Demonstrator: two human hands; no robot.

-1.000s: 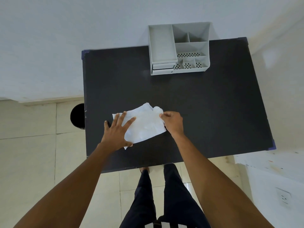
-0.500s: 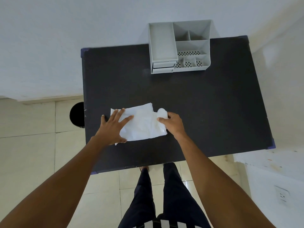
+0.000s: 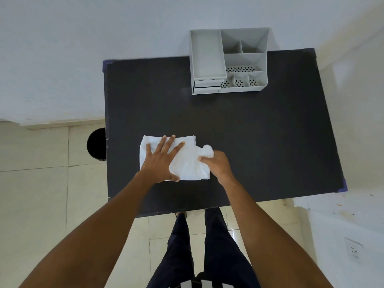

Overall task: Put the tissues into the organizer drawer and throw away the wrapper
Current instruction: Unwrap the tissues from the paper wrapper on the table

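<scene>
The tissue pack lies on the table near its front edge, well apart from the organizer at the far edge. The left hand lies flat on the pack's left part, fingers spread, pressing down and pinching nothing. The right hand has its grip pressed together on the loose wrapper at the pack's right end, where a bulge of film stands up.

Risks, judged from this position:

- The film looks thin and slack. A sharp pull by the right hand may tear off only a strip, leaving the tissues still wrapped.
- If the left palm presses on wrapper and tissues together, the wrapper cannot slide off. Both would drag along the table.
- If the left hand eases too much, the whole pack may follow the pull, and loose tissues could spill over the front edge to the floor.
- Whether the pack's end is already open cannot be told.
- The drawers at the organizer's lower left appear closed, so one must be opened first.
- The dark bin stands on the floor beside the table's left edge, partly hidden. A light wrapper tossed there may miss.
</scene>
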